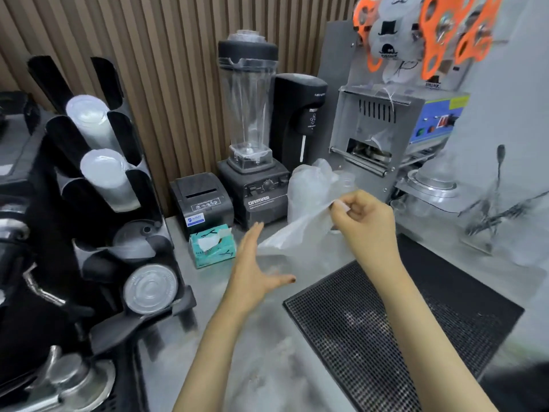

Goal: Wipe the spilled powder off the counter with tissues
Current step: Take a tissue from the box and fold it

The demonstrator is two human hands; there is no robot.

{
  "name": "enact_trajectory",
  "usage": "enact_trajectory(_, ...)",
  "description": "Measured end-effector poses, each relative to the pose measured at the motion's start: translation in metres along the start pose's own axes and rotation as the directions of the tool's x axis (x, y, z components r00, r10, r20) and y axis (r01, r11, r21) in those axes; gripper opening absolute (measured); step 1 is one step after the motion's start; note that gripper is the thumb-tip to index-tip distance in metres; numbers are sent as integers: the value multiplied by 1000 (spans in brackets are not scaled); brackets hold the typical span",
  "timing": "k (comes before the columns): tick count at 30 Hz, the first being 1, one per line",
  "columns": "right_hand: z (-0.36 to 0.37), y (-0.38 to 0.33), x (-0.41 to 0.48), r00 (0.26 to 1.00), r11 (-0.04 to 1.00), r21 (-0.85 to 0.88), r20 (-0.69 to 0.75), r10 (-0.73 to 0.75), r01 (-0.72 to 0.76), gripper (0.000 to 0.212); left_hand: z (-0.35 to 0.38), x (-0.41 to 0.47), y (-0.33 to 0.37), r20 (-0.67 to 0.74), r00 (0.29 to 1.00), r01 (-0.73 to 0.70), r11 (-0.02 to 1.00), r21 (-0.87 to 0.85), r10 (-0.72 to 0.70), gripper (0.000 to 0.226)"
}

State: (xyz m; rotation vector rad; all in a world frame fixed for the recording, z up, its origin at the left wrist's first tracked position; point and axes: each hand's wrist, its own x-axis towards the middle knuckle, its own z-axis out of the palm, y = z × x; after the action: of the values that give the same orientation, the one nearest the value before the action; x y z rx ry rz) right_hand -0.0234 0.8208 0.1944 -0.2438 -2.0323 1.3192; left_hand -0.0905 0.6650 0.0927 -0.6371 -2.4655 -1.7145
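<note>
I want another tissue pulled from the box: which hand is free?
The left hand: it is open, fingers spread, holding nothing above the counter. The right hand pinches a tissue.

Drinks shop or cafe prep counter. Steel worktop [267,352] carries a blender [248,120], cup sealing machine [386,129], receipt printer [202,200] and black rubber bar mat [401,322]. Black rack [98,162] on the left holds stacked plastic cups and lids [151,288].
</note>
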Motion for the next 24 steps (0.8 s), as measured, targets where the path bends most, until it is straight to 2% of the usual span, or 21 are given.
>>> enact_trajectory(2, -20, -11, -20, 999, 1000, -17, 52, 12, -11, 20, 6, -28, 29, 98, 995, 21, 988, -154, -6, 99)
enact_trajectory(6, -61, -27, -58, 992, 999, -36, 123, 40, -36, 18, 15, -66, 63, 54, 998, 7, 941, -338, 12, 32)
enact_trajectory(9, -90, -34, -87, 989, 996, -3, 118, 87, -88, 18, 18, -95, 88, 57, 998, 47, 927, -373, -27, 8)
enact_trajectory(12, -110, -36, -118, 974, 963, 156, 90, 206, -218, 15, 17, -130, 116, 26, 992, 120, 909, -400, -120, 19)
enact_trajectory(14, -117, -33, -139, 947, 924, 215, 134, 292, -316, 10, 17, -151, 128, 36, 982, 184, 901, -393, -184, 21)
enact_trajectory(16, -123, -27, -165, 899, 896, 167, 235, 369, -412, 36, 15, -178, 140, 104, 960, 277, 853, -441, -258, 18)
enact_trajectory(18, -124, -23, -190, 842, 860, 135, 325, 430, -491, 52, 14, -202, 149, 163, 930, 366, 789, -494, -329, 18)
enact_trajectory(21, -123, -23, -228, 756, 707, 307, 431, 493, -637, 42, 5, -237, 158, 174, 898, 434, 753, -494, -403, 16)
enact_trajectory(24, -118, -28, -261, 728, 583, 437, 434, 530, -685, 28, -12, -262, 154, 187, 860, 494, 687, -533, -474, 17)
